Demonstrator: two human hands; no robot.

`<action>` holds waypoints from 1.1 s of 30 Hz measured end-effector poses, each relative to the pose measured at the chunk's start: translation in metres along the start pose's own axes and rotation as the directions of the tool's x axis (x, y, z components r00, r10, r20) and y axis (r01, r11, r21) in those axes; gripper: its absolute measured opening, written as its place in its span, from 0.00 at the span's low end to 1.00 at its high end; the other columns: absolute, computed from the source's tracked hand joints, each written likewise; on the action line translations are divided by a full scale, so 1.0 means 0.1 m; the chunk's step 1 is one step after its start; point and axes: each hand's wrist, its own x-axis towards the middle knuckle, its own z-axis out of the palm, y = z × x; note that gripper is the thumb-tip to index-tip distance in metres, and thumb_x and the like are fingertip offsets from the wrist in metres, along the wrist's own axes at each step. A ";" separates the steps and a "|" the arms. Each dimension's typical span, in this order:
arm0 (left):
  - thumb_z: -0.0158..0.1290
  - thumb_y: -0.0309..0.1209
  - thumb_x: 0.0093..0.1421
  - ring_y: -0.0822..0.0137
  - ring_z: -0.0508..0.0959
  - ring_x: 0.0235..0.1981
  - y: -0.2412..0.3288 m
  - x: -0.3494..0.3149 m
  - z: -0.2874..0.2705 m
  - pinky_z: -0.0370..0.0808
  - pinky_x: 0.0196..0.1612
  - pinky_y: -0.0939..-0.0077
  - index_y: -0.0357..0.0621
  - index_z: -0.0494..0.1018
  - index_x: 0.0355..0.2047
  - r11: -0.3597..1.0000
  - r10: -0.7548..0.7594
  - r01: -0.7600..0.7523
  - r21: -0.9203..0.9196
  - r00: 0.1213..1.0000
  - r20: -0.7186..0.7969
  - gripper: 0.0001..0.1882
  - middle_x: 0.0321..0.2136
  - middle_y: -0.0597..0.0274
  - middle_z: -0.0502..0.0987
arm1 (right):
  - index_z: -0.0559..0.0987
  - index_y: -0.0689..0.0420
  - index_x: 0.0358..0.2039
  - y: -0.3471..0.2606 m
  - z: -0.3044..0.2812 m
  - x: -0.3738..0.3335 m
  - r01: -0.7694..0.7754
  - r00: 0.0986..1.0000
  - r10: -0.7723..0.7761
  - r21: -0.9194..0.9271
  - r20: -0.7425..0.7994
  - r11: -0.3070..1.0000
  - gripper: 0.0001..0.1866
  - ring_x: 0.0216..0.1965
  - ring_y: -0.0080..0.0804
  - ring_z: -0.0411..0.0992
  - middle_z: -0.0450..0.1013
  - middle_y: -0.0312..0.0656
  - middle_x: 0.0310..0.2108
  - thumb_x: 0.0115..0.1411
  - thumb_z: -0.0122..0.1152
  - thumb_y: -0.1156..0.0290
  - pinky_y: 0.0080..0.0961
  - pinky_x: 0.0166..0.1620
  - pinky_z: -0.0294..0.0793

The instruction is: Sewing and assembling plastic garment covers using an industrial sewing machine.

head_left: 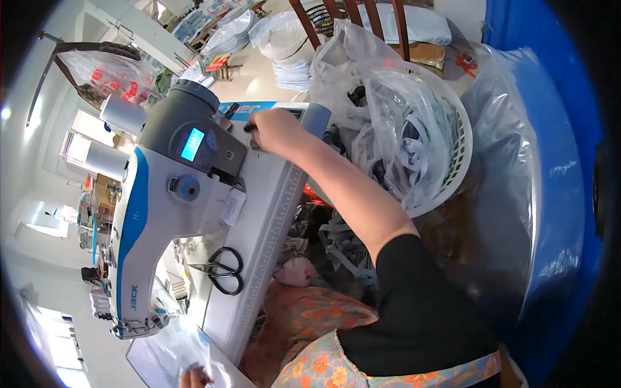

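My right hand [277, 132] reaches across to the far end of the sewing machine table [259, 213]. Its fingers are closed round a small dark thing [250, 127] that I cannot make out. At the lower edge only the fingertips of my left hand [194, 377] show, beside thin white material [184, 343] under the needle end; whether they grip it is hidden. The white, grey and blue sewing machine [139, 226] stands left of my right arm, its small screen [193, 144] lit. Black-handled thread scissors [224, 271] lie on the table, between my two hands.
A white plastic basket [462, 139] lined with clear plastic holds dark and white strips, right of the table. Fabric pieces [297, 271] are heaped below the table's edge. White thread cones [107, 160] stand behind the machine. A blue wall-like surface [563, 168] with clear sheeting curves along the right.
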 end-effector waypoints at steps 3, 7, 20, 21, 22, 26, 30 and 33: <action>0.49 0.24 0.62 0.62 0.78 0.30 0.31 0.29 0.84 0.75 0.37 0.70 0.33 0.76 0.31 0.771 0.406 -0.524 0.362 0.843 0.354 0.08 0.28 0.54 0.78 | 0.82 0.56 0.41 -0.16 0.09 -0.45 0.029 0.989 -0.023 -0.041 0.143 0.999 0.13 0.40 0.52 0.78 0.79 0.52 0.34 0.54 0.62 0.69 0.44 0.44 0.77; 0.56 0.24 0.51 0.44 0.74 0.51 0.78 0.70 1.99 0.72 0.54 0.55 0.42 0.78 0.31 0.280 0.596 -0.953 0.113 0.265 0.758 0.06 0.51 0.45 0.74 | 0.82 0.57 0.40 -0.35 0.10 -0.64 0.228 0.973 -0.219 0.186 -0.068 0.956 0.12 0.39 0.52 0.78 0.79 0.51 0.35 0.55 0.64 0.68 0.43 0.44 0.77; 0.59 0.31 0.46 0.54 0.63 0.66 0.86 1.30 2.56 0.54 0.66 0.37 0.51 0.77 0.28 0.007 0.544 -0.987 0.159 0.137 0.828 0.07 0.63 0.53 0.66 | 0.84 0.56 0.41 3.08 -0.65 0.30 -0.688 0.653 0.604 -0.023 -0.457 0.726 0.15 0.43 0.53 0.77 0.81 0.49 0.37 0.60 0.55 0.64 0.44 0.47 0.73; 0.57 0.32 0.49 0.60 0.64 0.66 0.85 1.30 2.55 0.54 0.67 0.40 0.52 0.77 0.29 0.009 0.529 -0.986 0.168 0.147 0.836 0.06 0.62 0.58 0.68 | 0.84 0.55 0.39 3.28 -0.60 0.24 -0.635 0.730 0.508 -0.179 -0.457 0.752 0.15 0.45 0.54 0.76 0.80 0.52 0.39 0.61 0.52 0.63 0.43 0.48 0.74; 0.57 0.32 0.49 0.60 0.64 0.66 0.84 1.30 2.56 0.54 0.67 0.40 0.52 0.77 0.29 0.015 0.513 -0.985 0.174 0.157 0.844 0.06 0.62 0.58 0.68 | 0.80 0.59 0.48 3.45 -0.60 0.20 -0.538 0.843 0.460 -0.415 -0.279 0.733 0.19 0.49 0.54 0.75 0.77 0.56 0.45 0.61 0.53 0.62 0.43 0.52 0.73; 0.53 0.34 0.52 0.65 0.65 0.65 0.85 1.30 2.56 0.50 0.69 0.41 0.53 0.78 0.28 -0.017 0.532 -0.987 0.158 0.125 0.837 0.05 0.62 0.63 0.70 | 0.79 0.58 0.51 3.85 -0.32 -0.07 -0.434 0.854 0.488 -0.762 -0.179 0.480 0.21 0.50 0.54 0.75 0.77 0.56 0.46 0.60 0.53 0.62 0.42 0.54 0.73; 0.51 0.35 0.53 0.66 0.65 0.65 0.85 1.31 2.56 0.48 0.70 0.41 0.53 0.78 0.28 -0.040 0.524 -0.988 0.152 0.108 0.845 0.06 0.61 0.65 0.70 | 0.79 0.57 0.51 3.84 -0.37 -0.06 -0.064 0.819 0.496 -0.812 0.289 0.579 0.21 0.52 0.55 0.74 0.76 0.57 0.47 0.60 0.54 0.62 0.44 0.55 0.73; 0.51 0.35 0.53 0.66 0.65 0.65 0.84 1.33 2.55 0.48 0.70 0.41 0.53 0.77 0.27 -0.046 0.534 -0.989 0.138 0.093 0.840 0.06 0.61 0.64 0.71 | 0.80 0.58 0.48 3.59 -0.51 0.00 0.016 0.748 0.490 -0.750 0.448 0.661 0.19 0.51 0.53 0.75 0.77 0.56 0.46 0.60 0.54 0.64 0.44 0.54 0.73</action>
